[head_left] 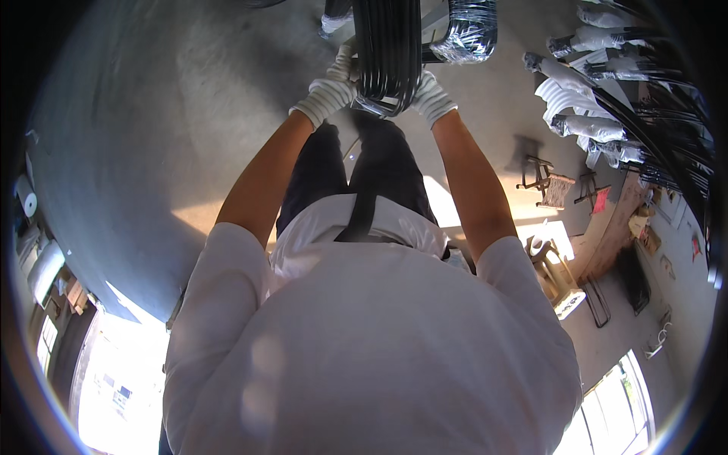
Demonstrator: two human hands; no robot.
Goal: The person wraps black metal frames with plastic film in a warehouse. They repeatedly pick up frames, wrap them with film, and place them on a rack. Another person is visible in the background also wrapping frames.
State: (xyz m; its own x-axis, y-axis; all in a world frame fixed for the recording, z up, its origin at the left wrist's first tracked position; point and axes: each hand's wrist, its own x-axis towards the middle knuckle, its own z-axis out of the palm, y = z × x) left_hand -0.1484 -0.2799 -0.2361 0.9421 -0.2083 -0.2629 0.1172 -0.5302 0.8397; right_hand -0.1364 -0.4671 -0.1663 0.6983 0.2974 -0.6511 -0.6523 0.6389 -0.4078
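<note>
A stack of bent black tubes (388,53), nested together with a rounded near end, stands at the top middle of the view. My left hand (332,89), in a white knit glove, grips its left side near the bottom. On the opposite side my gloved right hand (432,97) holds the stack, its fingers partly hidden by the tubes. Both arms stretch forward. Just right of the stack is another bundle of black tubes (472,30), its bend wrapped in clear film. The far end of the held stack runs out of the picture.
Many black tubes with white-wrapped ends (599,83) stand at the right. Below them on the floor are a small folding stool (557,189) and another with a red patch (600,199). A wooden chair-like piece (557,277) stands behind my right arm. Concrete floor (227,91) spreads left.
</note>
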